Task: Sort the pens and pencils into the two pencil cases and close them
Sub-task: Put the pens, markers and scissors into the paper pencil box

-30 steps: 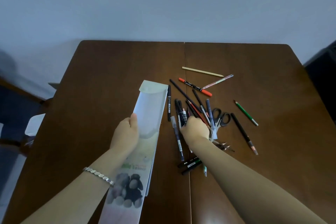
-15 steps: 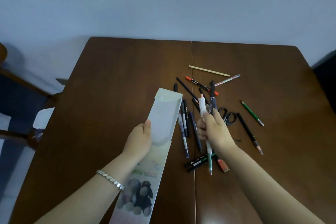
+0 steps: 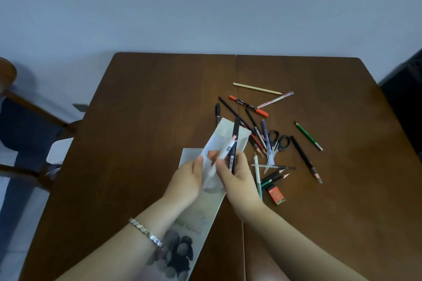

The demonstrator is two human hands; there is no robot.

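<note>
A white pen (image 3: 225, 155) and a black pen (image 3: 234, 143) are gripped by the right hand (image 3: 237, 175) over the translucent pencil case (image 3: 214, 203), which is held by the left hand (image 3: 186, 180).

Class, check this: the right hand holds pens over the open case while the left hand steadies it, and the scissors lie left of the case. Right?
Not quite. In the head view the scissors lie to the right of the case. The right hand does hold pens; the left hand steadies the case.

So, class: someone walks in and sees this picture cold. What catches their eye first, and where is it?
Both hands meet at the middle: the left hand holds a long pale pencil case, while the right hand feeds pens into its open end. Right of them, loose pens, pencils and black scissors lie scattered on the brown table.
</note>
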